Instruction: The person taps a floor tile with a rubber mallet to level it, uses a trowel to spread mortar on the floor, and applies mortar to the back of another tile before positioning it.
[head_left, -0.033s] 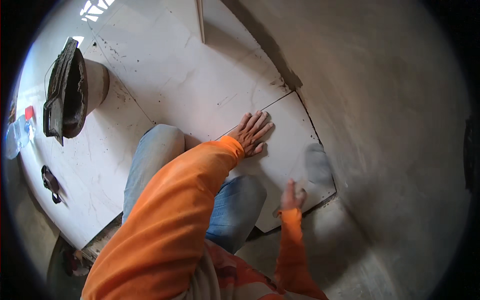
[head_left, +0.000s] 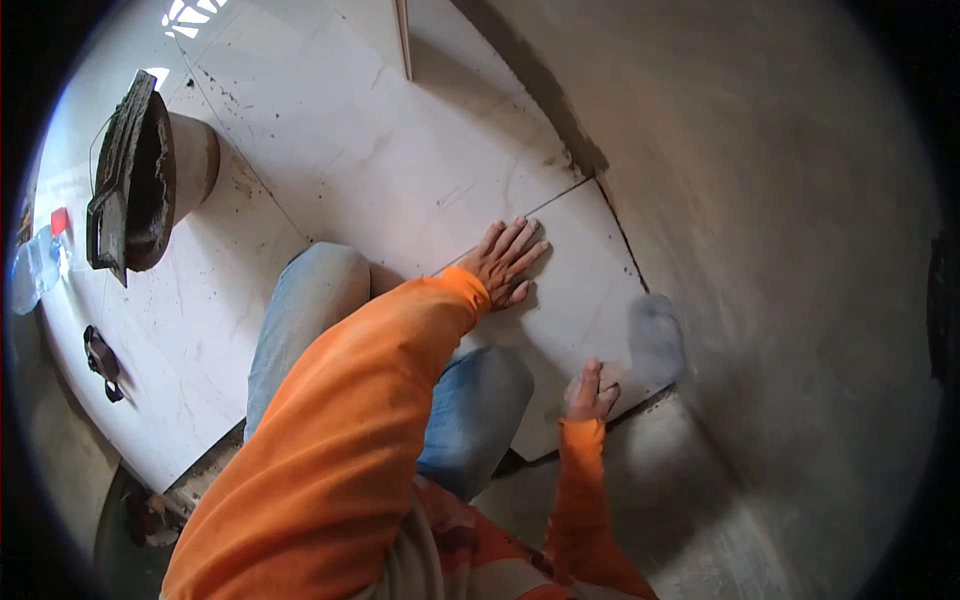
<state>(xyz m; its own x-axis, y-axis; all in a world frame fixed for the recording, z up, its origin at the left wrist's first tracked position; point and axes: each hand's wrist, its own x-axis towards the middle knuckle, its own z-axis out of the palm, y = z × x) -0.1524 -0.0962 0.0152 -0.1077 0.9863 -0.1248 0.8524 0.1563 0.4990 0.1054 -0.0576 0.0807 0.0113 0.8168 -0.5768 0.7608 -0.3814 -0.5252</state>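
Note:
My left hand [head_left: 505, 262] lies flat with fingers spread on a white floor tile [head_left: 575, 250], close to the joint with the neighbouring tile. To the right, my right hand [head_left: 590, 392] is closed round the handle of a mallet, its thumb laid along it. The grey mallet head [head_left: 657, 338], smeared by motion, is over the tile's right edge beside the wall. Most of the handle is hidden by the hand. Whether the head touches the tile, I cannot tell.
A mortar-caked bucket [head_left: 195, 165] stands at the left, with a dark, crusted trowel-like tool [head_left: 118, 190] against its mouth. Further left are a clear bottle [head_left: 38, 265] with a red cap and a small dark strapped object [head_left: 102, 362]. A rough plastered wall [head_left: 790, 220] borders the right.
The mallet head has shifted slightly right, toward the wall, and my right hand has moved a little with it. My left hand stays flat on the tile.

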